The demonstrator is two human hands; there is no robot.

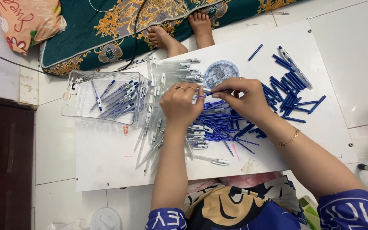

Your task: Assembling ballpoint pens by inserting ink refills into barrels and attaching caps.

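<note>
Hands are meeting above the middle of the white rectangular board [107, 166], where parts lie sorted by kind so each is lying within reach. The left hand [179, 106] is pinching a clear plastic pen barrel [197, 96] between closed fingertips, holding it level. The right hand [241, 98] is pressing its thumb and forefinger together on the barrel's other end, apparently feeding in a thin blue refill. Loose blue refills [222, 123] are lying directly beneath both hands. Dark blue pen caps [288, 91] are spreading to the right. A clear plastic tray [75, 98] on the left is holding finished pens. A small round blue dish [221, 72] is sitting just beyond the hands.
</note>
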